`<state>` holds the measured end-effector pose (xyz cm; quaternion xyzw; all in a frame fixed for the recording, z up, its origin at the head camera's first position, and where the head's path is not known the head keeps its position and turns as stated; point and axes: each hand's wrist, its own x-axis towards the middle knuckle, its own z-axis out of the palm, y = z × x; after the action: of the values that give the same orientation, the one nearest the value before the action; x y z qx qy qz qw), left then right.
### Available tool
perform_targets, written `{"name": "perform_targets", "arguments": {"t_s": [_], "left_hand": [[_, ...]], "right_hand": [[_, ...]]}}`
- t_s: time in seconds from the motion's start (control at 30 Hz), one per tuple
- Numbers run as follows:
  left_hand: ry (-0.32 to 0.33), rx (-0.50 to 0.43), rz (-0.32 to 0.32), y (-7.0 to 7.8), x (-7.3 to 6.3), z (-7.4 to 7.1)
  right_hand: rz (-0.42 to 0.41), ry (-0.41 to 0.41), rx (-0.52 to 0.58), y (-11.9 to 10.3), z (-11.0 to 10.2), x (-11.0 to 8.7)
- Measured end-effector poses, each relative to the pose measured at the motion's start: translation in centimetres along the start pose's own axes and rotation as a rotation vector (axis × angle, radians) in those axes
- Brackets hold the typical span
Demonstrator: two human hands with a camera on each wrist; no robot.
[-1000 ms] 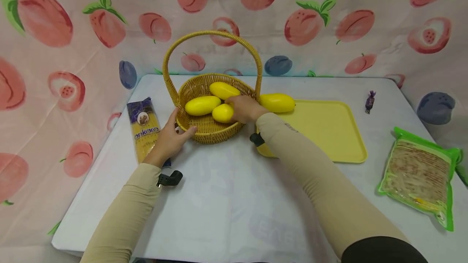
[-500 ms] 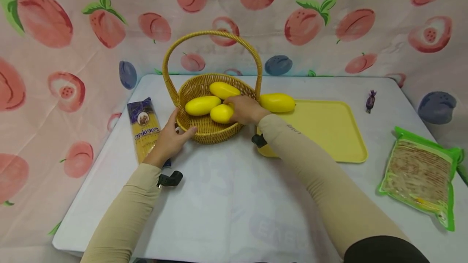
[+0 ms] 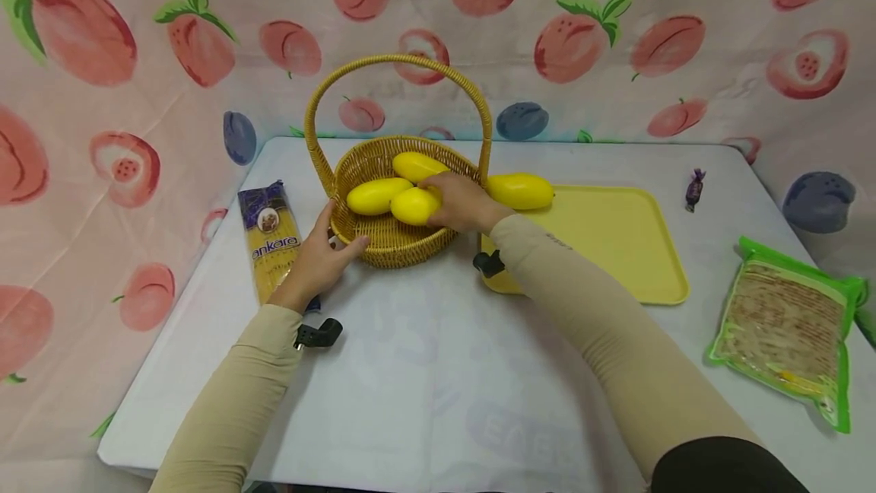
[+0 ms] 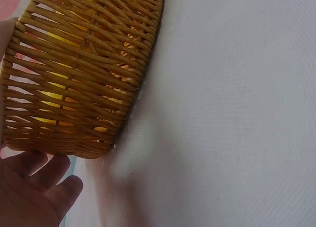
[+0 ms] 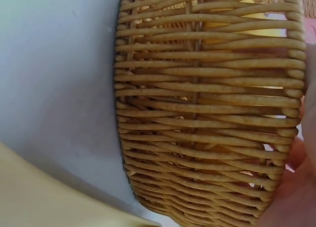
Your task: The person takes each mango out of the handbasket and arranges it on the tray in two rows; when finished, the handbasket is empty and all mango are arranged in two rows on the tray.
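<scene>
A wicker basket [image 3: 404, 259] with a tall arched handle stands on the table, seen from outside in both wrist views. My left hand [image 3: 320, 259] holds its near left side, thumb at the front rim and fingers along the side [image 4: 47, 182]. Inside, my right hand [image 3: 465, 202] grips a smooth yellow mango [image 3: 413, 207]; its fingertips are partly hidden behind the fruit. Two more yellow mangoes lie in the basket, one at the left [image 3: 376, 197] and one at the back [image 3: 419, 166]. Basket weave [image 5: 207, 108] covers most of the right wrist view, hiding the grip.
Right of the basket is a yellow tray [image 3: 609, 246], with another yellow mango [image 3: 520, 192] at its back left corner. A pasta pack [image 3: 268, 238] lies left of the basket. Further right are a purple-wrapped candy [image 3: 694, 190] and a green-edged bag of flatbread [image 3: 783, 326].
My right hand has shifted the gripped mango slightly left inside the basket, closer to the left mango. The left hand stays in place on the basket.
</scene>
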<state>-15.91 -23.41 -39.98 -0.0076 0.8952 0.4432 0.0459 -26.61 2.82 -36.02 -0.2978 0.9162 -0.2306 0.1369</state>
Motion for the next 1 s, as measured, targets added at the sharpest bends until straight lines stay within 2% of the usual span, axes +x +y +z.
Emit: {"name": "perform_targets", "arguments": {"t_s": [0.2,0.47,0.7,1.0], "left_hand": [[-0.006,-0.012,-0.006,-0.1,0.0,0.1],[-0.008,-0.017,-0.013,-0.2,0.0,0.2],[-0.003,0.009,-0.013,-0.3,0.1,0.1],[-0.003,0.008,-0.017,-0.3,0.2,0.0]], "right_hand": [[-0.015,0.085,0.082,0.4,-0.1,-0.7],[-0.097,0.179,0.082,-0.3,-1.1,-1.9],[-0.106,0.166,0.076,-1.0,-2.7,-4.1],[-0.108,0.158,0.042,-0.8,-4.1,-6.4]]}}
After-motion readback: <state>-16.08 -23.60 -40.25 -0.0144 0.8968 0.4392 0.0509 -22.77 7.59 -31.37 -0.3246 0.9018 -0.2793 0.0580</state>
